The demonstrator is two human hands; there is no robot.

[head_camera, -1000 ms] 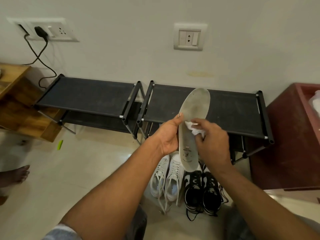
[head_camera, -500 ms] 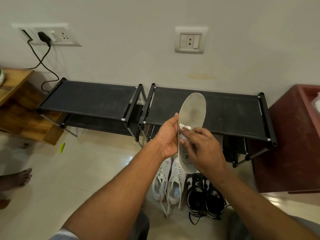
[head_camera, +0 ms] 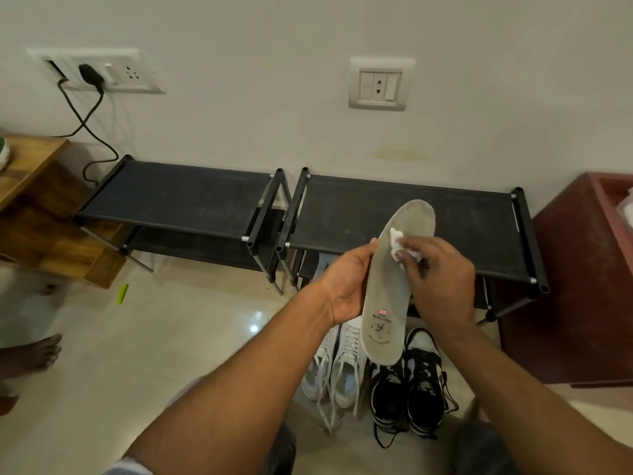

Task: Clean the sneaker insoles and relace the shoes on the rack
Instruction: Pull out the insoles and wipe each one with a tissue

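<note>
A grey insole (head_camera: 387, 303) with a printed logo stands nearly upright in front of me. My left hand (head_camera: 346, 282) grips its left edge at mid-length. My right hand (head_camera: 435, 279) pinches a small white wipe (head_camera: 397, 243) and presses it on the insole's upper half. On the floor below stand a pair of white sneakers (head_camera: 337, 375) with loose laces and a pair of black-and-white sneakers (head_camera: 411, 385). Behind them are two black shoe racks, the left rack (head_camera: 178, 197) and the right rack (head_camera: 472, 228), both with bare top shelves.
A wooden shelf unit (head_camera: 37, 207) stands at the left, a dark red cabinet (head_camera: 582, 286) at the right. A black cable (head_camera: 92, 125) hangs from the wall socket. A small green object (head_camera: 122, 293) lies on the tiled floor. Another person's bare foot (head_camera: 34, 351) shows at the left edge.
My right hand has moved the wipe up the insole, from its middle toward the toe end. The left hand keeps its grip on the insole.
</note>
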